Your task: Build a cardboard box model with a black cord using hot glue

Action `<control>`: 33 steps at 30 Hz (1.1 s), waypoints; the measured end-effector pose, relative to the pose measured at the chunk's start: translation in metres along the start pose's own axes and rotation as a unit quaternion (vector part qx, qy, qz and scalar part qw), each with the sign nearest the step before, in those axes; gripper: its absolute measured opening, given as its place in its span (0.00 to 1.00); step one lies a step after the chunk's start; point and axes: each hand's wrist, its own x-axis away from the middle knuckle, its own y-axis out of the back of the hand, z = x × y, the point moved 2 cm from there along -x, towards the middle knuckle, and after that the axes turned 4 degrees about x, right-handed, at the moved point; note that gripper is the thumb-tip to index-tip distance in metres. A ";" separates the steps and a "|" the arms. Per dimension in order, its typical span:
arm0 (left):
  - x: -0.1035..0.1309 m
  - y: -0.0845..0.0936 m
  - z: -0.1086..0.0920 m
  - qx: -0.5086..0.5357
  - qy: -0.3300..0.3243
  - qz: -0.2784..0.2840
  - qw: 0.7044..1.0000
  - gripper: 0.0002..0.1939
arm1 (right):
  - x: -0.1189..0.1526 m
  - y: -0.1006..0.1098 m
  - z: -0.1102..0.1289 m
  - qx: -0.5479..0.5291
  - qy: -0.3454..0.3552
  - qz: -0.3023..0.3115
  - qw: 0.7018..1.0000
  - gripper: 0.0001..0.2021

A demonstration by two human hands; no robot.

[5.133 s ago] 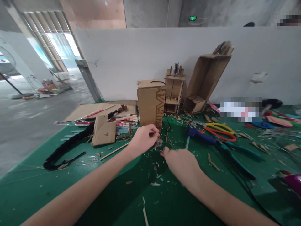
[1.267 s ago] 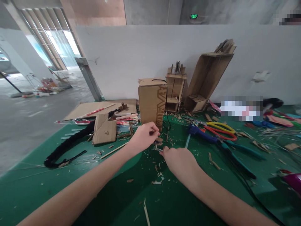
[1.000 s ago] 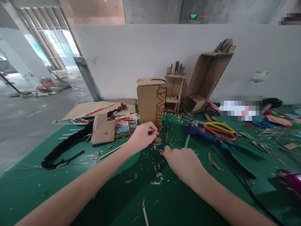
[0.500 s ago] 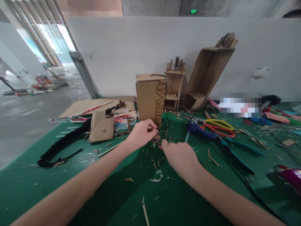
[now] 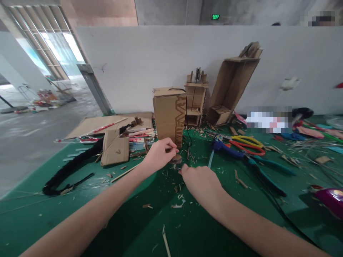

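Observation:
A small round brown piece (image 5: 176,159) sits between my hands, low in front of an upright cardboard box (image 5: 168,116). My left hand (image 5: 160,153) is pinched just above and left of it, its fingertips close to the box's lower edge; what the pinch holds is too small to make out. On the right, my right hand (image 5: 200,182) is closed, thumb and finger at the near side of the round piece, round something thin and mostly hidden. A black cord (image 5: 187,123) hangs down the box's right side.
Two open cardboard structures (image 5: 197,96) (image 5: 233,85) lean by the white wall. Scissors (image 5: 248,142), a blue glue gun (image 5: 227,148) and teal-handled pliers (image 5: 268,178) lie right. A black fuzzy strip (image 5: 72,164) and folded cardboard (image 5: 115,148) lie left. Scraps dot the green table (image 5: 128,221).
The view has shifted slightly. My right hand has moved a little down and away from the round piece, whose top shows more clearly. My left hand keeps its pinch.

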 end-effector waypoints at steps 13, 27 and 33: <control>0.003 0.000 -0.011 -0.025 -0.021 -0.014 0.999 0.02 | 0.001 -0.001 0.001 -0.027 -0.008 0.021 0.999 0.11; -0.002 0.001 -0.002 -0.016 -0.029 -0.018 0.999 0.03 | 0.008 0.009 -0.017 0.008 0.032 -0.063 0.997 0.14; 0.000 0.002 -0.005 -0.046 -0.041 -0.028 0.998 0.04 | 0.007 0.006 -0.023 -0.186 -0.010 -0.039 0.982 0.15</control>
